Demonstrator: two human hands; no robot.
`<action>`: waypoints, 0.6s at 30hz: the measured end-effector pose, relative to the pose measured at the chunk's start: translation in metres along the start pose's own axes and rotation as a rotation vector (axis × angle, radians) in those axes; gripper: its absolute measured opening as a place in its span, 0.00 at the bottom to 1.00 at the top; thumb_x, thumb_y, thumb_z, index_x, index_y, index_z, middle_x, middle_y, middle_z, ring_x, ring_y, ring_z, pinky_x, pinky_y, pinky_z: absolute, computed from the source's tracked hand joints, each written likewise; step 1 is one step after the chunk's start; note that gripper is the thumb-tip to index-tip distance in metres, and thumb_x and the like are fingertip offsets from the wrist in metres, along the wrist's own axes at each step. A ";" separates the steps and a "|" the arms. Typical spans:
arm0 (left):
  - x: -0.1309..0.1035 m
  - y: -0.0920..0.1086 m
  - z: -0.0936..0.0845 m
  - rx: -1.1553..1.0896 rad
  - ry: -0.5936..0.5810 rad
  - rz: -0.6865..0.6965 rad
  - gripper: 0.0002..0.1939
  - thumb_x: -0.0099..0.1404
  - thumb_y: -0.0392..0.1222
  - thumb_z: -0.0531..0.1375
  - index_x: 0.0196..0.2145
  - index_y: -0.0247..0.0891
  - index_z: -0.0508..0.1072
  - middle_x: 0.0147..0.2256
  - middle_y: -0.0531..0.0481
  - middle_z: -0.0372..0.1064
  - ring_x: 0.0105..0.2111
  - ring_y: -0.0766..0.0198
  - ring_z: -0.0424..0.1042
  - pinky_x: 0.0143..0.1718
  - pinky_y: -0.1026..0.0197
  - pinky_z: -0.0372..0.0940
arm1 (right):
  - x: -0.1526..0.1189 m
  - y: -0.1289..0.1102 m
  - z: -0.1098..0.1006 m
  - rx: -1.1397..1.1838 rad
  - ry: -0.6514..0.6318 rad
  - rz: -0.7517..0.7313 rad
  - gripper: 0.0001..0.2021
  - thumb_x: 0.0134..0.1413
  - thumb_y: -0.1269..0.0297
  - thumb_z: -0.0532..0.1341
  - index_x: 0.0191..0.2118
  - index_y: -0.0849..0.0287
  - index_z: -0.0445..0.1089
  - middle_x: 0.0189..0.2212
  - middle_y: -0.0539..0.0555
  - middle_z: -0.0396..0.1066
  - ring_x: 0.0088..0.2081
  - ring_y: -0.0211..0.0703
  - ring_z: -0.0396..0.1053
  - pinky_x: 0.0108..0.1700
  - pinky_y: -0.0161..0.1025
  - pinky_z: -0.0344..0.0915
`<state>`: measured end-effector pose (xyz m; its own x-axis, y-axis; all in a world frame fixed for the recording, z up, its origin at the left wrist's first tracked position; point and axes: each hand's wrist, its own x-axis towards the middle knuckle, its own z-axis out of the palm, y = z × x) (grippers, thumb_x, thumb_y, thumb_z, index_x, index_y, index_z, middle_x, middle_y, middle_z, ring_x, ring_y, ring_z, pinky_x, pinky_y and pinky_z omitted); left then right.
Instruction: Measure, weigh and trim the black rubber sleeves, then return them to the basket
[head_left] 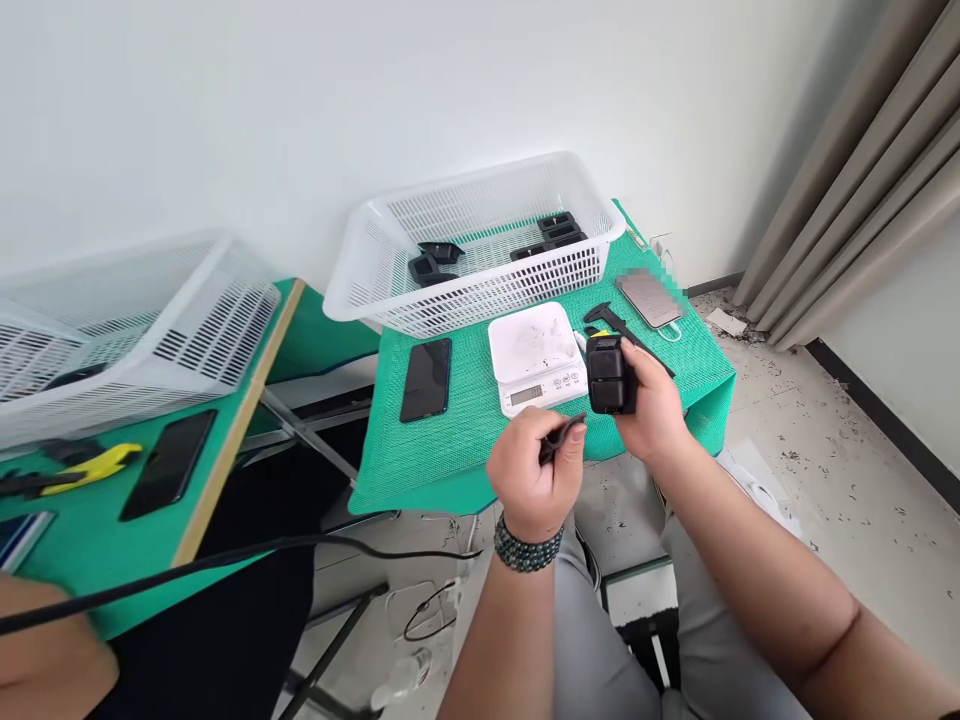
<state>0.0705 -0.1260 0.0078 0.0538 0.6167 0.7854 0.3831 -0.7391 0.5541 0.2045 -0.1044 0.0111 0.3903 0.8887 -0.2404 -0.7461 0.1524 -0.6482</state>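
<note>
My right hand grips a black plastic part with two rounded sections side by side, held up over the front right of the table. Closed just left of it, my left hand pinches a thin dark strip, whose exact kind I cannot make out. The strip's tip points at the part, with a small gap between them. Behind my hands stands a white digital scale with dark shavings on its pan. A black caliper lies beyond the part, beside the scale.
A white plastic basket with several black parts stands at the back. One phone lies left of the scale, another phone at the right. On the left is a second green-covered table, with a person's arm near it.
</note>
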 end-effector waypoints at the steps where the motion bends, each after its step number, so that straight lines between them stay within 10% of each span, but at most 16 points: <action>1: 0.000 0.000 0.000 -0.013 0.009 0.040 0.07 0.69 0.42 0.64 0.32 0.42 0.73 0.24 0.53 0.72 0.23 0.65 0.68 0.27 0.63 0.63 | 0.000 0.000 0.001 -0.001 -0.014 -0.007 0.12 0.45 0.56 0.73 0.32 0.56 0.75 0.31 0.48 0.73 0.34 0.40 0.68 0.37 0.37 0.66; 11: 0.006 0.005 0.013 -0.095 -0.299 -0.551 0.24 0.57 0.52 0.69 0.16 0.41 0.61 0.15 0.58 0.53 0.19 0.68 0.51 0.20 0.63 0.48 | -0.004 -0.003 0.005 -0.138 -0.189 -0.074 0.14 0.45 0.51 0.71 0.26 0.55 0.71 0.24 0.47 0.65 0.32 0.42 0.66 0.34 0.38 0.66; 18: 0.002 0.001 0.008 -0.261 -0.332 -0.683 0.24 0.53 0.54 0.70 0.17 0.41 0.62 0.15 0.59 0.52 0.19 0.69 0.49 0.20 0.64 0.49 | -0.014 -0.010 0.007 -0.215 -0.336 -0.019 0.20 0.43 0.43 0.71 0.23 0.55 0.70 0.21 0.47 0.62 0.28 0.40 0.63 0.32 0.38 0.64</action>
<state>0.0780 -0.1233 0.0080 0.1727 0.9737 0.1488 0.2050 -0.1833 0.9615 0.2028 -0.1158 0.0263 0.1778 0.9841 -0.0005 -0.5969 0.1075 -0.7951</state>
